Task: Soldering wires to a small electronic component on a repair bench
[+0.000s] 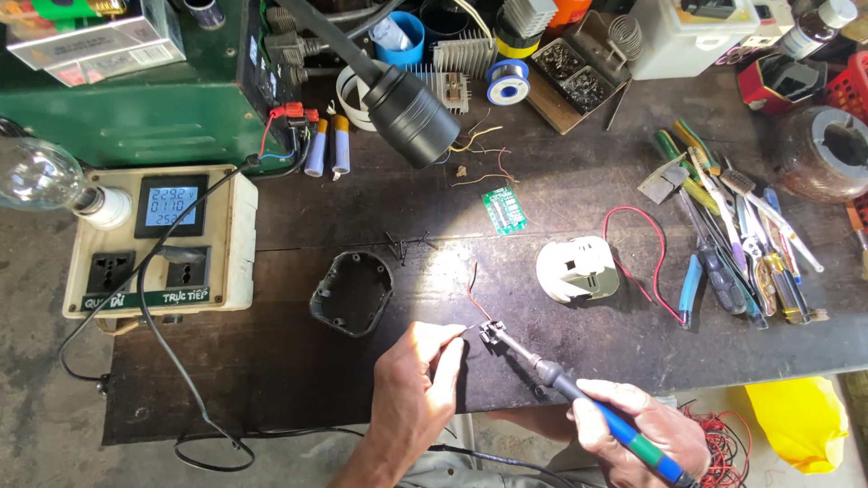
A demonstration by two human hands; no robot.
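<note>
Head view. Right hand [637, 425] wraps the blue-green handle of a soldering iron [542, 366], grip closed full around it, tip angled up-left toward a small dark part [493, 333] low on the tabletop [561, 181]. Left hand [418, 375] pinches a thin strand, likely solder wire, fingertips closed on it and brought right to the iron tip; a thin reddish wire [474, 291] rises from the part. Both hands sit under the black lamp head [411, 113], probably for light on the joint.

Open dark plastic shell [353, 291] lies just left; white battery-pack housing [577, 268] with red lead to the right; small green circuit board [504, 210] behind. Screwdrivers and pliers [732, 235] are heaped at right. Dark, worn tabletop; a socket box with meter [158, 242] sits at left.
</note>
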